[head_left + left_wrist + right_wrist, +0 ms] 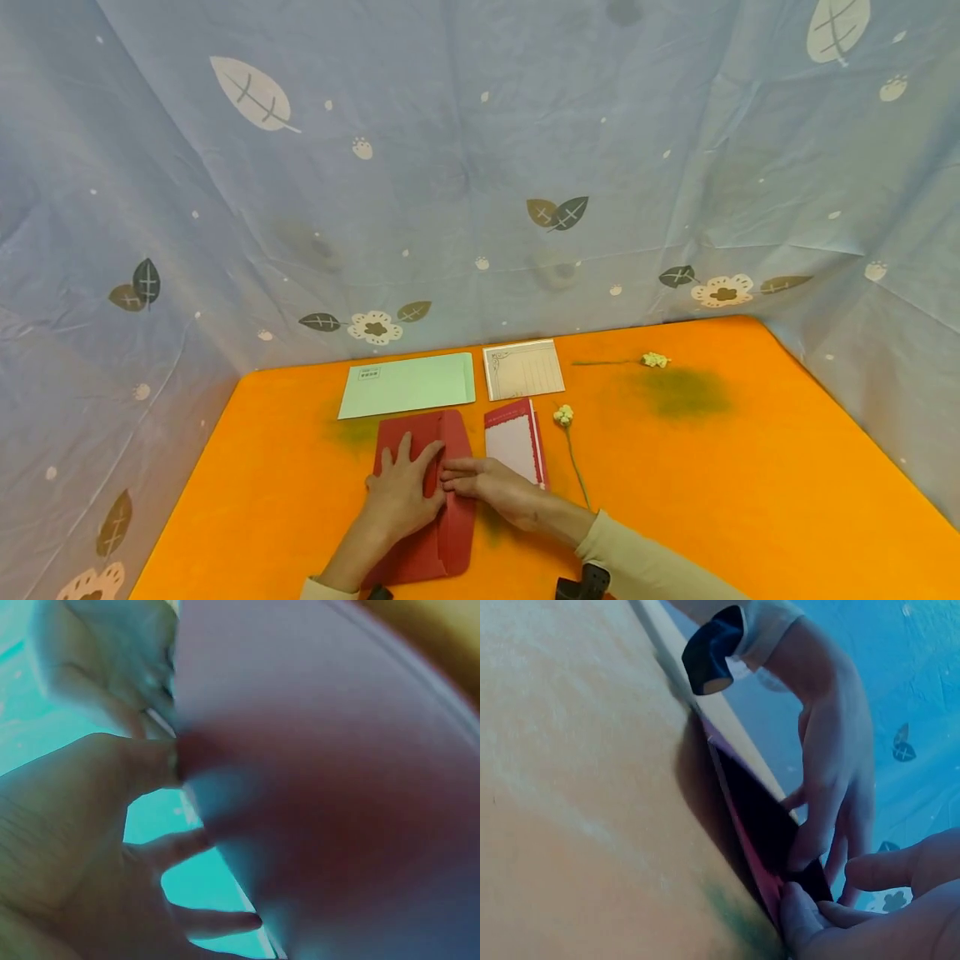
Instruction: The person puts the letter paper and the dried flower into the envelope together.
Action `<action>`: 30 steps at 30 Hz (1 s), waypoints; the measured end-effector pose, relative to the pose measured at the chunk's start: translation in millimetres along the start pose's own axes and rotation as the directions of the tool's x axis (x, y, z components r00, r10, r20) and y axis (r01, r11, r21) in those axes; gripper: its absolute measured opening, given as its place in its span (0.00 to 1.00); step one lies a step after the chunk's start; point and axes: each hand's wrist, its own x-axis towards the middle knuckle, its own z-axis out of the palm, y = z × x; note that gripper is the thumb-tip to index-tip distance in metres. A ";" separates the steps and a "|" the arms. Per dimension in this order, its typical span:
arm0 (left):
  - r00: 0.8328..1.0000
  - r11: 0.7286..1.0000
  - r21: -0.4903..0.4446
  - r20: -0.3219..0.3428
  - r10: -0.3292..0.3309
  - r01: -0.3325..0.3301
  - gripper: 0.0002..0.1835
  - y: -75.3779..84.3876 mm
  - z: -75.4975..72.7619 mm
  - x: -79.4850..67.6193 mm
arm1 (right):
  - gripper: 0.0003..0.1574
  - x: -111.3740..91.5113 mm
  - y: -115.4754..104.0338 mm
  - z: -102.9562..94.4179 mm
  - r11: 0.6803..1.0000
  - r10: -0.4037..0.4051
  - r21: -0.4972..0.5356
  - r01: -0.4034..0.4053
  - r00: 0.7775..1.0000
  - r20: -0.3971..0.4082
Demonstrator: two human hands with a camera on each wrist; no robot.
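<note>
A large red envelope lies on the orange table, its flap along the right side. My left hand rests on it with spread fingers. Its thumb and index finger are at the mouth's edge, where a dark gap shows in the right wrist view. From the right, my right hand reaches across the flap; its thumb and fingers pinch at the mouth's edge, close to the left fingertips. Blurred envelope surface fills much of the left wrist view, the left hand at its edge.
Behind the red envelope lie a pale green envelope and a cream lined card. A red-and-white card sits beside the right hand. Dried flower stems, one nearer and one farther, lie rightward. A patterned blue curtain encloses the table.
</note>
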 end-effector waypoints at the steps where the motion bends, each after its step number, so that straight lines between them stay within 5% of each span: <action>1: 1.000 1.000 -0.005 0.008 -0.003 0.003 0.31 -0.2 -0.9 0.1 | 0.28 0.0 -0.2 -0.3 1.000 0.001 0.001 -0.001 1.000 0.005; 9: 1.000 1.000 -0.011 -0.007 0.019 -0.019 0.27 -1.1 -2.6 0.9 | 0.29 -1.9 -4.8 -3.3 1.000 -0.004 0.002 0.004 1.000 0.025; 14: 0.998 1.000 -0.008 -0.060 0.028 -0.029 0.37 -4.4 1.0 0.1 | 0.29 -0.7 -4.6 -3.6 1.000 -0.013 0.014 0.012 1.000 0.025; 20: 0.999 0.999 0.053 -0.047 0.008 -0.005 0.50 -3.5 5.3 0.8 | 0.28 0.4 -4.9 -3.0 1.000 -0.005 0.020 0.005 1.000 0.022; 30: 0.999 0.997 0.075 -0.036 -0.013 0.016 0.52 -1.1 5.7 0.9 | 0.28 -2.7 -6.1 -9.5 0.999 -0.030 -0.028 0.031 0.998 0.050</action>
